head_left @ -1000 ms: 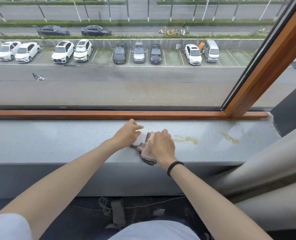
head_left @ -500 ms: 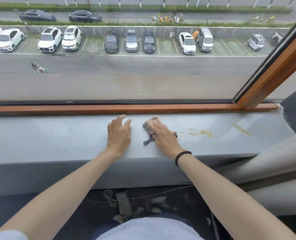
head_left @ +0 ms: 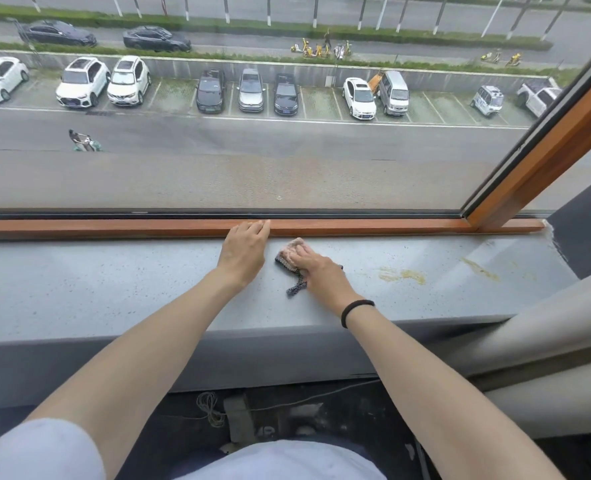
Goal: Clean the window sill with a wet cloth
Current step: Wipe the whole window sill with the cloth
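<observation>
Cloth pressed on sill under right hand.

even daylight through window | sharp | wide-angle edge bowing

Dressed in a white short-sleeved shirt. Rounded sleeve showing at 7 o'clock of the view, plain white. Shirt front showing at 6 o'clock, the same white, faintly creased. Bare forearms from the sleeve on, ending in a bare left hand and right hand. Worn round the right wrist, at 5 o'clock of that hand: a thin black band, smooth, like a plain hair tie, snug against the arm.
</observation>
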Tool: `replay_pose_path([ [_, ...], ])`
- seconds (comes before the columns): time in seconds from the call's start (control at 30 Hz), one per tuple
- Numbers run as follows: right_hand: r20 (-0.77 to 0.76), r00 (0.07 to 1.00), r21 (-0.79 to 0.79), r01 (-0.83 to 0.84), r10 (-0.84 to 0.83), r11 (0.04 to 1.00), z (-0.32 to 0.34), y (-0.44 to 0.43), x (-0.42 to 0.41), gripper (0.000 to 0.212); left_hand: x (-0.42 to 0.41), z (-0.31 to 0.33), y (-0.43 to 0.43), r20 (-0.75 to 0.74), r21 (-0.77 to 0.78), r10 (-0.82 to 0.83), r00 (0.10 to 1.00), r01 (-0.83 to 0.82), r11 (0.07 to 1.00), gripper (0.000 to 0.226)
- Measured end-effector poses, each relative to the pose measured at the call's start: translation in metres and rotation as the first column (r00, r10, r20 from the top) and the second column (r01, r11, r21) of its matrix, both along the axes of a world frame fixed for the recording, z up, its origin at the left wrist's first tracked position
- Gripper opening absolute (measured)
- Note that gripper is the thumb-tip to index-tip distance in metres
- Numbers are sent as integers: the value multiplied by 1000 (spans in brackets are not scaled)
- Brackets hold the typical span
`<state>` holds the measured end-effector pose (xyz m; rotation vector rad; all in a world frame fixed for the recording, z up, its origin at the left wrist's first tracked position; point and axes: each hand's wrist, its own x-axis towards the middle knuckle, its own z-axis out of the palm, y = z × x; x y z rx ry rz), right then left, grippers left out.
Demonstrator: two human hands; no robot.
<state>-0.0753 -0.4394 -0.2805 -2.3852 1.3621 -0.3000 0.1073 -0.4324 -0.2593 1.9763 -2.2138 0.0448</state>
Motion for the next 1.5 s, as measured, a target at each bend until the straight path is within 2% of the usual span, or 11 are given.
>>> replay_pose_path([
  [0.17, -92, 951, -95, 287, -296, 953, 2, -17, -22, 63, -4, 12, -4, 49, 57, 15, 999, -18, 998, 43],
  [0.37, 23, 999, -65, -27, 29, 998, 0, 0, -13, 62, -5, 16, -6, 39, 110, 41, 998, -45, 993, 37],
  [0.5, -62, 974, -102, 213, -220, 972, 7, -8, -49, 65, -5, 19, -10, 32, 153, 35, 999, -39, 987, 35],
  [0.6, -124, 934, -143, 317, -335, 937, 13, -5, -23, 54, -2, 21, -7, 23, 186, 21, 1000, -25, 982, 40],
  [0.77, 41, 999, -33, -21, 22, 999, 6, 15, 32, 56, -1, 20, -6, 27, 194, 3, 1000, -8, 981, 46],
  [0.87, -83, 989, -39, 122, -125, 992, 8, 1, 4, 55, 1, 20, -7, 17, 210, -1, 1000, -3, 978, 49],
  [0.97, -160, 940, -201, 269, -302, 942, 16, -1, -3, 50, -2, 19, -6, 40, 199, -9, 999, 1, 980, 52],
  [1.17, -100, 995, -143, -43, 29, 989, 15, 19, 36, 39, 0, 18, -2, 88, 172, -59, 994, 43, 984, 50],
  [1.37, -206, 915, -107, 331, -346, 938, 18, -5, -50, 68, -3, 15, 2, 104, 160, -49, 993, 32, 987, 55],
  [1.43, -109, 908, -70, 399, -405, 914, 18, 0, -39, 59, -5, 13, 3, 92, 167, -50, 995, 34, 985, 56],
  [1.5, -4, 953, -37, 303, -303, 952, 13, 23, -24, 46, -7, 12, 5, 92, 162, -42, 995, 27, 986, 57],
])
